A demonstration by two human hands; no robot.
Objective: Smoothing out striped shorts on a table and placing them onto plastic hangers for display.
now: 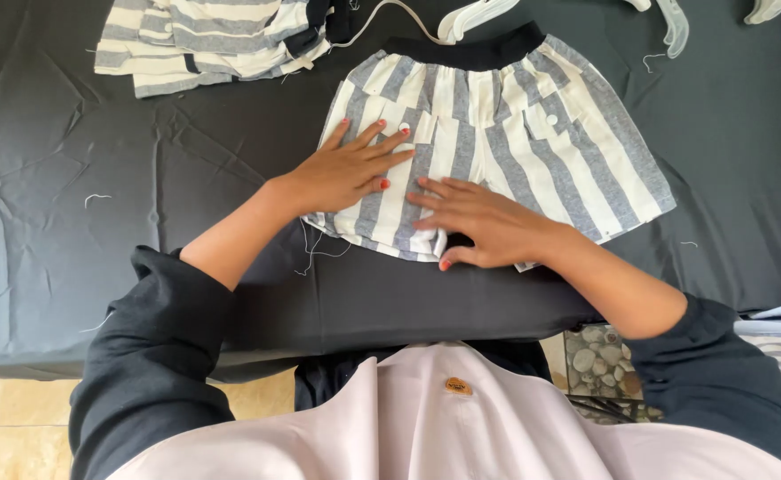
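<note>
Shorts (515, 133) soft, light, floppy; best held at hems. Left hand (346, 169) flat, released; right hand (484, 222) maybe pinching hem.

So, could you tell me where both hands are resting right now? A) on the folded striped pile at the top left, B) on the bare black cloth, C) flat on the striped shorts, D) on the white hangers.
C: the left hand and the right hand both lie flat on the striped shorts.

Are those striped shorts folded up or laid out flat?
Laid out flat: the striped shorts show waistband and both legs, with the left hand and right hand pressing on them.
</note>
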